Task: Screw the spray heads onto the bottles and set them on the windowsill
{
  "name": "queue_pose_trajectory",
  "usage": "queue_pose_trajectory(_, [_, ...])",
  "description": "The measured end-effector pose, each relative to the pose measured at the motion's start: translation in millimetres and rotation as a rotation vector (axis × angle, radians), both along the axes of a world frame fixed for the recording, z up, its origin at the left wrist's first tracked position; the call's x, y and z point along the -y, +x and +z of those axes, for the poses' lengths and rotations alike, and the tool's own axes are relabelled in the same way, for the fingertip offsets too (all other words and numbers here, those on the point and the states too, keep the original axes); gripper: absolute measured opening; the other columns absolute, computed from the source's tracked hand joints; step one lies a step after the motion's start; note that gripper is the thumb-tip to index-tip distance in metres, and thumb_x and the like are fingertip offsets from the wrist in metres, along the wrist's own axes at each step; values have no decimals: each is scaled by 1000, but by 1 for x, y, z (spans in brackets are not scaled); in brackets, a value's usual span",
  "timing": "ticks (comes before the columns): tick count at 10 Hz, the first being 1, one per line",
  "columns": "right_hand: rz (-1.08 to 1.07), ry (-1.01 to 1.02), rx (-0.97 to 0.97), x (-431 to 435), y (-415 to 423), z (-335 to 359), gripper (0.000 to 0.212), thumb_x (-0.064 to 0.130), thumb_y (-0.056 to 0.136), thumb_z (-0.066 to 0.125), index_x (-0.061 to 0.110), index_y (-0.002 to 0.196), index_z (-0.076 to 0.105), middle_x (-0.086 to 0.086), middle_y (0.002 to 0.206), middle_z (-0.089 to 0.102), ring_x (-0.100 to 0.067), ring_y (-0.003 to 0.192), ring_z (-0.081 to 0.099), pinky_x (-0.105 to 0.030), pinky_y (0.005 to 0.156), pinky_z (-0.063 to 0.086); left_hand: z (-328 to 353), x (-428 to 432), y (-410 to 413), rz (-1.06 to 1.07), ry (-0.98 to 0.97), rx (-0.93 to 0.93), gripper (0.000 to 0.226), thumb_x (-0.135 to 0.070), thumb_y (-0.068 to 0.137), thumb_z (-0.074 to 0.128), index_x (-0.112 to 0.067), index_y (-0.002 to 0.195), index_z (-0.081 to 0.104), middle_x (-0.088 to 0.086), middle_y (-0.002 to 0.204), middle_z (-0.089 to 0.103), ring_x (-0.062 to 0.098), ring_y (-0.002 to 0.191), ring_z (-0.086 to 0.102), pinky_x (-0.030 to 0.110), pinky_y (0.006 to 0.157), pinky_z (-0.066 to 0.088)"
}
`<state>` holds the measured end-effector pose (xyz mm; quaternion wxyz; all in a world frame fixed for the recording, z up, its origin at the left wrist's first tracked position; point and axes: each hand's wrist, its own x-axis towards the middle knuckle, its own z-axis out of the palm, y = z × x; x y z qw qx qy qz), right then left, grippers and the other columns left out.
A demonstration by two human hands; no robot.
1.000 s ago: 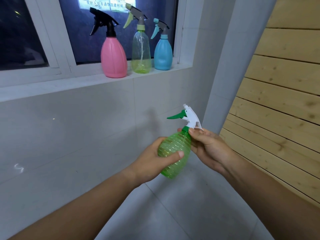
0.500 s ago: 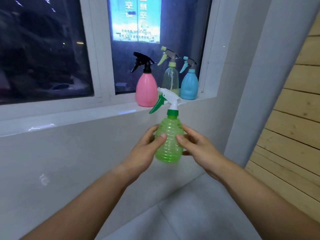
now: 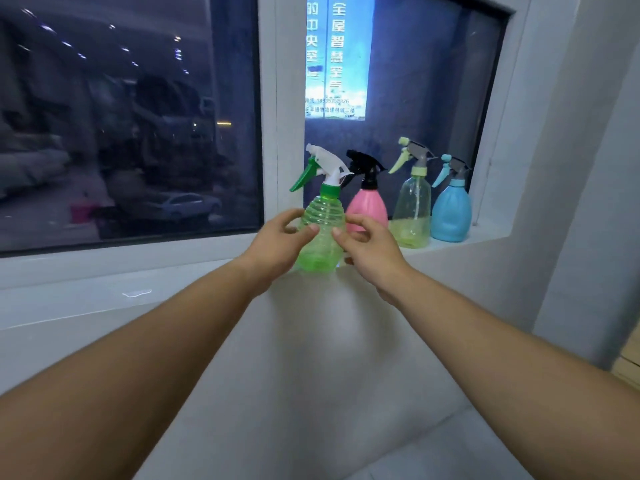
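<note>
1. A dark window [image 3: 131, 126] is seen behind everything, with a lit blue sign [image 3: 337, 57] showing through the right pane.
2. The white windowsill [image 3: 104, 289] is run along below it.
3. The green bottle [image 3: 322, 233] is stood upright on the sill, white spray head [image 3: 325, 164] already on, just left of the pink bottle [image 3: 369, 206].
4. The clear bottle [image 3: 412, 209] and blue bottle [image 3: 450, 213] are lined up further right.
5. The left hand [image 3: 277, 247] and right hand [image 3: 372, 251] are held either side of the green bottle, fingers [image 3: 313, 228] spread loosely, tips just touching it, not clamped.
</note>
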<state>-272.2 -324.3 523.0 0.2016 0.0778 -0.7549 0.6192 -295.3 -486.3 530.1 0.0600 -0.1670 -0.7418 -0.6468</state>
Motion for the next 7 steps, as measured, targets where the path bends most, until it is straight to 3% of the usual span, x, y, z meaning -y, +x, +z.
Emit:
queue_pose_trajectory(1, [-31, 51, -40, 5, -14, -3, 20, 19, 90, 67, 22, 109, 63, 10, 77, 65, 7, 63, 62, -12, 66, 51, -5, 4, -14, 3, 14, 31, 29, -20, 96, 64, -21, 125, 61, 14, 105, 76, 23, 90, 75, 36, 89, 59])
queue_pose_trajectory(2, [-50, 88, -43, 8, -23, -5, 24, 19, 90, 66, 20, 115, 66, 6, 81, 68, -8, 74, 66, -23, 73, 53, -7, 4, -24, -3, 56, 69, 30, -19, 97, 62, -19, 127, 60, 10, 96, 77, 18, 81, 76, 32, 82, 59])
queue_pose_trajectory(3, [-58, 123, -37, 10, -29, -3, 30, 19, 91, 65, 17, 121, 65, -2, 89, 71, -18, 83, 70, -28, 78, 56, -9, 4, -31, 5, 52, 77, 35, -23, 96, 64, -17, 130, 60, 11, 100, 78, 20, 86, 77, 33, 85, 59])
queue_pose_trajectory(4, [-79, 151, -25, 11, -36, -5, 32, 22, 89, 67, 17, 121, 65, -7, 96, 74, -23, 89, 72, -34, 83, 57, -12, 4, -36, 11, 66, 79, 38, -24, 95, 65, -17, 132, 59, 16, 107, 77, 28, 97, 76, 46, 97, 56])
queue_pose_trajectory(5, [-89, 140, -28, 11, -45, -10, 32, 19, 86, 70, 17, 117, 64, -8, 100, 74, -24, 92, 72, -40, 87, 57, -13, 5, -41, 2, 92, 84, 39, -21, 98, 61, -14, 136, 56, 17, 113, 75, 29, 102, 74, 45, 100, 55])
queue_pose_trajectory(7, [-103, 145, -37, 15, -47, -10, 37, 16, 84, 72, 18, 120, 62, 4, 90, 68, -21, 93, 70, -41, 91, 56, -11, 3, -36, 50, 61, 92, 52, -22, 99, 59, -13, 148, 43, 17, 121, 71, 29, 107, 71, 40, 102, 53])
